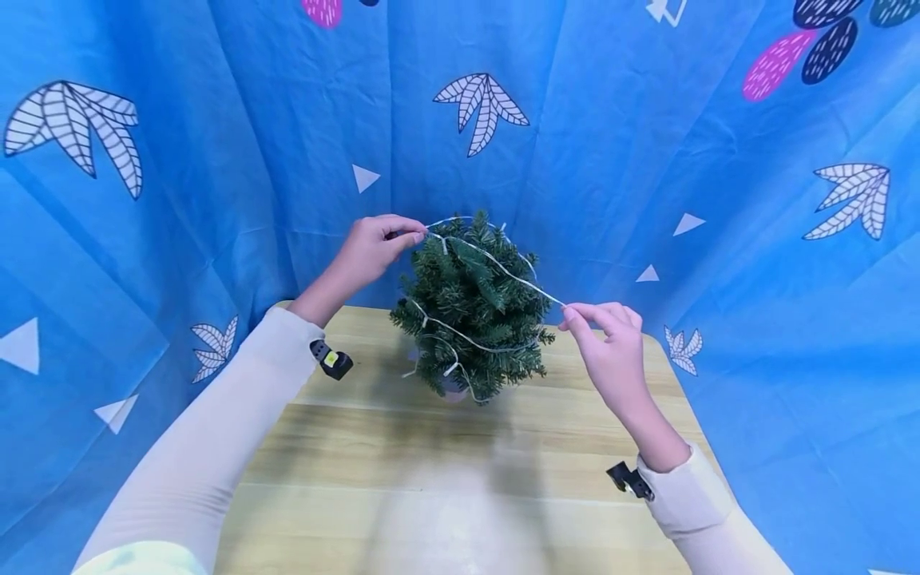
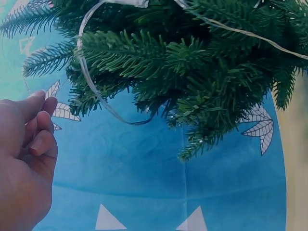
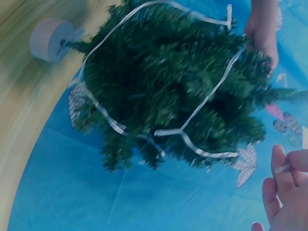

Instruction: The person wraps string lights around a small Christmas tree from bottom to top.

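Note:
A small green artificial Christmas tree (image 1: 474,311) stands upright on the table, with a clear-wired string of fairy lights (image 1: 496,349) looped around it. My left hand (image 1: 381,243) pinches the light string between thumb and fingertips at the tree's upper left. To the right of the tree, my right hand (image 1: 611,351) pinches the same string, and the stretch between both hands runs slanting across the upper branches. In the right wrist view, a short white piece of the string (image 3: 283,168) shows between the right thumb and finger. The round pale base (image 3: 52,40) is mostly hidden by branches in the head view.
The tree stands on a light wooden table (image 1: 323,447) toward its back edge. A blue curtain (image 1: 323,120) with printed leaves and triangles surrounds the table at the back and sides. Each wrist carries a black strapped camera (image 1: 336,363).

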Demonstrator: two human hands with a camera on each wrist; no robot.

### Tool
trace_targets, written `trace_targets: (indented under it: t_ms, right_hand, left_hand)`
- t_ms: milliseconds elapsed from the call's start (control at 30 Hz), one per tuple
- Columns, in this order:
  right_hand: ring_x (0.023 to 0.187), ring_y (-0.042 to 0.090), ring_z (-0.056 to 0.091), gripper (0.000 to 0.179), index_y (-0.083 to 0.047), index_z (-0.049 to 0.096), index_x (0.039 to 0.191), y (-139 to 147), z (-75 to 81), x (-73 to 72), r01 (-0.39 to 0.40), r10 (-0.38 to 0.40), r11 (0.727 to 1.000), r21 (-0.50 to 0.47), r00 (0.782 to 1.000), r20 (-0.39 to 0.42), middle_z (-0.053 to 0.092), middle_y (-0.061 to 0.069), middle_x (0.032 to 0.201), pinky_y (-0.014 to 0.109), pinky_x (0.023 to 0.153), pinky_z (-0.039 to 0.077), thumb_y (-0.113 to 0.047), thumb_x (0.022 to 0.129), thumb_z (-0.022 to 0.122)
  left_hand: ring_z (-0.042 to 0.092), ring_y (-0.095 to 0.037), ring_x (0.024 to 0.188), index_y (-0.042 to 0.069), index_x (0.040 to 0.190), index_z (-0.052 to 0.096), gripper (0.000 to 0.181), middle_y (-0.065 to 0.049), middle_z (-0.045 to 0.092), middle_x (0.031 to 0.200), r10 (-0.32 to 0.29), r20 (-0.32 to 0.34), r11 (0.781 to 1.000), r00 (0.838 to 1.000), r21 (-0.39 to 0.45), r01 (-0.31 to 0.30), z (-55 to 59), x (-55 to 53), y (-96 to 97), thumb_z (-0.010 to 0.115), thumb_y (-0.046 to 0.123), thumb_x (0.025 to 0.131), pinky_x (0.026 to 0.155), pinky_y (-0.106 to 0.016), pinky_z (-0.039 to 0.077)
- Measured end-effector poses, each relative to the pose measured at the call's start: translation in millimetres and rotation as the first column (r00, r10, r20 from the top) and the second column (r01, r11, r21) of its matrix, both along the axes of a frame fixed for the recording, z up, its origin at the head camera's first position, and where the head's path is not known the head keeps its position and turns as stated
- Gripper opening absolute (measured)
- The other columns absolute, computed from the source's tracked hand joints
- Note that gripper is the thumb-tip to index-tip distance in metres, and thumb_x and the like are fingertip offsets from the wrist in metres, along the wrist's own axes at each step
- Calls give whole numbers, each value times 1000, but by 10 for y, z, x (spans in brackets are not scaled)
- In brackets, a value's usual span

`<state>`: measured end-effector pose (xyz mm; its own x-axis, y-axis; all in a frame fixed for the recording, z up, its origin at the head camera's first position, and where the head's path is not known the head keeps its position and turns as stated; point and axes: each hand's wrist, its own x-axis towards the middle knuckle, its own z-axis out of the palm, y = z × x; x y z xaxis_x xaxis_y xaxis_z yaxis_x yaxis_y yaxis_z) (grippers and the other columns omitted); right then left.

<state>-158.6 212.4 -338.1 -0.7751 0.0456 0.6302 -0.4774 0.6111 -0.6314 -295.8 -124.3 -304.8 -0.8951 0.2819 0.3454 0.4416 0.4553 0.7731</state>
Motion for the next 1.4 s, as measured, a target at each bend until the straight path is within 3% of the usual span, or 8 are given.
trace_targets:
  t_ms: [133,433,567,733,1000,1200,1400]
  right_hand:
    - [91,4,50,14,-6,78,92,92,-40,-124,16,-16,999,46,1000,13,71,8,84,43,110,20,-15,96,69]
    - [94,5,51,19,-5,78,95,226,-66,-292,85,-86,995,50,996,27,73,11,85,43,109,21,-20,98,67]
    - [94,7,52,18,-4,78,95,249,-77,-267,96,-97,995,41,995,28,73,12,85,43,110,20,-18,98,67]
    - [92,6,52,17,-3,78,95,241,-94,-242,89,-90,995,37,996,28,73,13,84,43,110,20,-16,97,68]
    - [92,9,52,17,-5,78,93,239,-134,-247,75,-80,994,74,995,67,73,11,85,45,110,21,-17,98,68]
    - [97,18,55,22,-6,78,101,258,-150,-353,77,-88,992,102,990,111,75,10,88,48,112,20,-23,100,65]
    - [95,22,57,20,-3,77,104,260,-178,-566,84,-89,993,84,995,55,76,12,88,48,113,21,-20,100,66]
  left_hand:
    - [60,-20,92,14,118,75,23,-5,70,121,3,-21,1000,1000,-11,-3,-11,20,47,63,24,101,75,-35,48]
    - [65,-21,107,12,118,75,23,-6,70,124,31,-43,1000,999,6,-31,24,5,161,63,23,101,88,-39,52]
    - [63,-20,97,14,117,75,22,-5,70,121,16,-33,1000,999,4,-16,0,27,155,63,23,101,81,-37,51]
    - [51,-23,76,14,119,74,23,-3,69,111,-2,-30,1000,1000,10,2,-52,66,108,62,23,102,68,-36,43]
    - [50,-23,72,14,122,73,25,-3,68,107,-13,-20,1000,1000,-2,13,-99,117,78,62,24,102,65,-35,42]
    - [52,-23,72,12,123,72,27,-6,68,104,-15,-12,1000,1000,27,15,-137,142,83,61,25,102,66,-35,44]
    - [56,-28,75,12,125,72,29,-10,66,97,-7,36,997,999,74,4,-173,165,77,62,27,102,66,-35,46]
